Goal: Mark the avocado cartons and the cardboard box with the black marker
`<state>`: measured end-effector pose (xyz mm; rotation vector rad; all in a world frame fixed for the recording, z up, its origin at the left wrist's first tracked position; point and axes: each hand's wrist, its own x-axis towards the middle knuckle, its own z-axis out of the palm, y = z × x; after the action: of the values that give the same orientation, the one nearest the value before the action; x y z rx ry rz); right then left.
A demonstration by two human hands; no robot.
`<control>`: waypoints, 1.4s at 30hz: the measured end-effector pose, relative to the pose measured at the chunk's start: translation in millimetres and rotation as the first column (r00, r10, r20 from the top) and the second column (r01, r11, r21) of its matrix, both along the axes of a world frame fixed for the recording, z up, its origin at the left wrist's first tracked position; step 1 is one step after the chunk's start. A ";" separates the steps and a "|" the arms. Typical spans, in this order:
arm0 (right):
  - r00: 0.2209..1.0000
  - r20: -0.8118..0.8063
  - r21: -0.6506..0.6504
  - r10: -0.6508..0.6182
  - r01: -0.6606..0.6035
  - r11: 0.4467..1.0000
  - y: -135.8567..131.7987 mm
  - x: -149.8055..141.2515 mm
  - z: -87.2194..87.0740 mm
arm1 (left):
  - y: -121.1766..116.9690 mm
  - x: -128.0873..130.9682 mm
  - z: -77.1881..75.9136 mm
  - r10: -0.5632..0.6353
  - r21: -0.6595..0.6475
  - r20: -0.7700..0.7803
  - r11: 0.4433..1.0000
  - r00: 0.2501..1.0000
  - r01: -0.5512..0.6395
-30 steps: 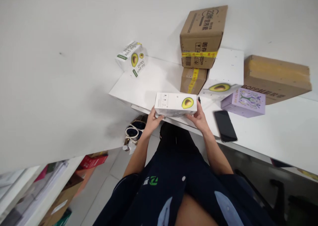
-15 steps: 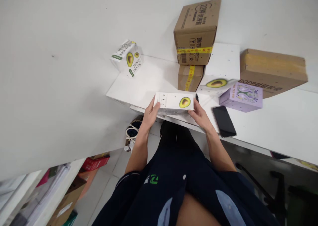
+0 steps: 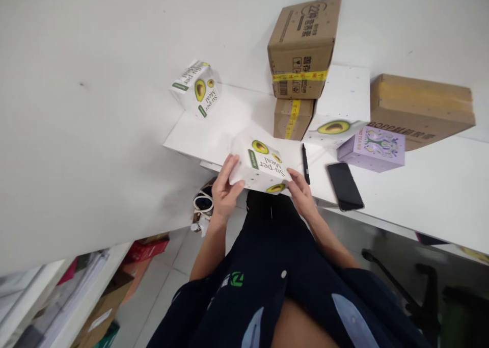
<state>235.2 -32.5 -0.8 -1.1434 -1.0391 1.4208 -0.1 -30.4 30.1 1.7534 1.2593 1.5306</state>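
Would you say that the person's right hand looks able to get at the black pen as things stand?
Probably yes: the black pen lies uncovered close beside the right hand. That hand is busy at one end of the avocado-print box, though, so it would likely have to let go first.

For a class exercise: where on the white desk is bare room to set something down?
Bare: between the leftmost white avocado-printed carton, small brown cardboard box and held white avocado-printed carton; also right of the black rectangular phone, nearer than the long brown cardboard carton. Crowded: from the small box to the long carton.
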 end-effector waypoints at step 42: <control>-0.069 0.997 -0.050 0.028 -0.337 0.940 81.4 71.4 7.1 | 25.0 31.5 13.8 0.218 0.207 -0.382 0.967 0.898 -0.146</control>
<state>306.6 48.9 6.3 -1.9762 -2.4339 0.2434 31.4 -5.4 43.9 2.2021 1.5662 1.4612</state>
